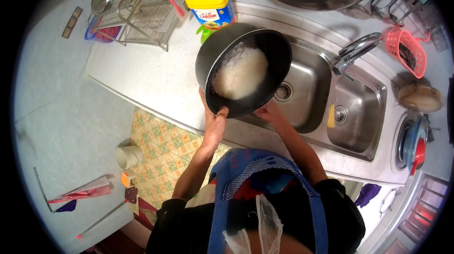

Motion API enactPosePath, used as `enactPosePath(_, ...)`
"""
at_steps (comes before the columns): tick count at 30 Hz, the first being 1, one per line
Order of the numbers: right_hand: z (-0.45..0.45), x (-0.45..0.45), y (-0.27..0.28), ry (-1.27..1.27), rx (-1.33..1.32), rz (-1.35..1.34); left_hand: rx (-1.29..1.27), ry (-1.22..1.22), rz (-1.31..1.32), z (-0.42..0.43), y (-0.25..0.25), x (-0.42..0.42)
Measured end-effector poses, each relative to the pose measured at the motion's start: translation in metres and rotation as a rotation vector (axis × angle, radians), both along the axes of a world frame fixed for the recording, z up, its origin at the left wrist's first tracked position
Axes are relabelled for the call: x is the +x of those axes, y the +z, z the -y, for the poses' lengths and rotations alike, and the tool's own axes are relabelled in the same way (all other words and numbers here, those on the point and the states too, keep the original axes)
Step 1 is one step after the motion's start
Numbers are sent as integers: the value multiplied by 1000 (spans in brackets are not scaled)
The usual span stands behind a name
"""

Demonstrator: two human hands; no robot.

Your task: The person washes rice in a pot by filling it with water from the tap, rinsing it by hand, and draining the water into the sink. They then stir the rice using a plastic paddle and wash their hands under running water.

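A dark cooking pot [203, 62] is held tilted over the counter edge and the left part of the sink, its mouth turned up toward me. White rice [241, 72] lies in a mound against its inner wall. My left hand [215, 121] grips the near-left rim, thumb over the edge and the other fingers along the outside. My right hand [268, 111] holds the pot from below at its lower right; most of those fingers are hidden beneath it.
A double steel sink [309, 121] with a chrome faucet [354, 53] lies to the right, a yellow sponge [331, 116] in its smaller basin. A yellow-and-blue jug [208, 3] stands behind the pot. At the back left is a wire rack [142, 13]; a pink basket [404, 53] hangs right.
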State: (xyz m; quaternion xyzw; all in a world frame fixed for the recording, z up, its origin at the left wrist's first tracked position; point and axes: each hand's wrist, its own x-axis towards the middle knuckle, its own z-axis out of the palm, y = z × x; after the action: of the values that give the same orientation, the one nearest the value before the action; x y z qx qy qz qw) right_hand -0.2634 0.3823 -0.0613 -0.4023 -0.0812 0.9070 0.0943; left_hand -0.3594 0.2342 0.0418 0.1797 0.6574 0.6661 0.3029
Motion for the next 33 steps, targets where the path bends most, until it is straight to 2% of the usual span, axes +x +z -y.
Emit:
enactPosePath(1, -2, 2, -11, 5, 3, 2, 20, 26, 45, 2, -3, 1)
enactPosePath(2, -4, 5, -32, 70, -37, -216, 24, 33, 47, 5, 0, 2)
enactPosePath(3, -4, 5, -34, 136, -80, -434, -3, 69, 156, 7, 7, 3)
enactPosePath(4, -4, 8, -36, 146, -79, -431, -29, 106, 266, 10, 14, 4)
enactPosePath(6, -1, 12, -9, 98, -251, -289, -56, 181, 340, 14, 23, 10)
enactPosePath(8, -2, 14, -13, 144, -245, -276, -81, 252, 413, 22, 21, 12)
enactPosePath(10, -5, 15, -19, 193, -239, -266, -49, 210, 504, 35, 9, 8)
enactPosePath(11, -6, 17, -21, 166, -287, -336, -44, 222, 508, 43, 5, 4)
enactPosePath(13, -9, 21, -24, 154, -333, -401, 23, 161, 789, 57, -1, -4)
enactPosePath(15, -12, 25, -20, 167, -199, -419, 102, 160, 865, 60, 8, -12)
enactPosePath(17, -15, 28, -15, 183, -211, -417, 245, 115, 982, 59, 11, -19)
enactPosePath(19, -14, 29, -13, 194, -223, -412, 225, 94, 974, 56, 9, -23)
enactPosePath(22, -18, 30, -17, 189, -78, -348, 171, 48, 968, 60, -1, -21)
enactPosePath(24, -23, 34, -20, 191, -67, -228, 25, 91, 829, 63, 4, -15)
enactPosePath(25, -22, 39, -18, 233, 136, -191, 93, -15, 825, 80, -33, -21)
enactPosePath(26, -18, 45, -16, 253, 353, -140, 42, -40, 812, 88, -28, -23)
enactPosePath(27, -20, 51, -17, 366, 543, -49, 155, -92, 855, 87, -21, -23)
enactPosePath(28, -22, 55, -20, 479, 721, 64, 82, -34, 860, 89, -18, -25)
enactPosePath(30, -26, 56, -24, 866, 1277, 352, 196, -33, 892, 89, -15, -28)
enactPosePath(31, -29, 57, -5, 826, 1294, 378, 246, -49, 925, 89, -17, -31)
enactPosePath(33, -24, 58, 48, 654, 1074, 82, 202, -60, 903, 98, -35, -41)
